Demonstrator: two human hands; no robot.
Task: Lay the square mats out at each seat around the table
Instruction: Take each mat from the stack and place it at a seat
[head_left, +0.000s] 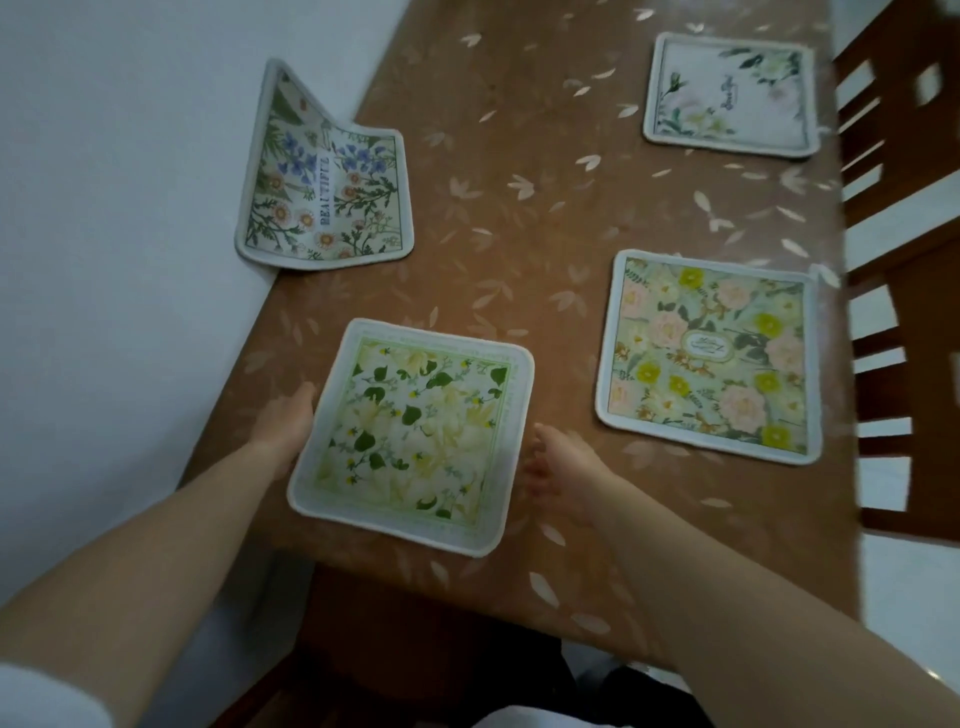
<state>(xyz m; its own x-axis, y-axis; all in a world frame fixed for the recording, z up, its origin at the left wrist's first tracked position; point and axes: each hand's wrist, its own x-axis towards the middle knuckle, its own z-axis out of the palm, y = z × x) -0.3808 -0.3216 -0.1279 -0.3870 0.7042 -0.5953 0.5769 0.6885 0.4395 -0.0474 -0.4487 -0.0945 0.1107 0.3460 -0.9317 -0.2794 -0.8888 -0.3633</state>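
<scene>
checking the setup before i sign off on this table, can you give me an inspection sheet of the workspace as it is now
Surface: brown table with pale leaf-print cover, left edge against a white wall.
Job's things: four square floral fabric mats. Yellow-green leaf mat lies flat at the near edge; pink-and-yellow rose mat and white mat with green sprigs lie flat on the right; blue-flower mat printed BEAUTIFUL is half bent up against the wall.
Clutter: nothing seen.
Grips: left hand at the leaf mat's left edge, fingers hidden; right hand open beside its right edge.
Cables: nothing seen.
Surroundings: dark wooden chairs along the right side.
</scene>
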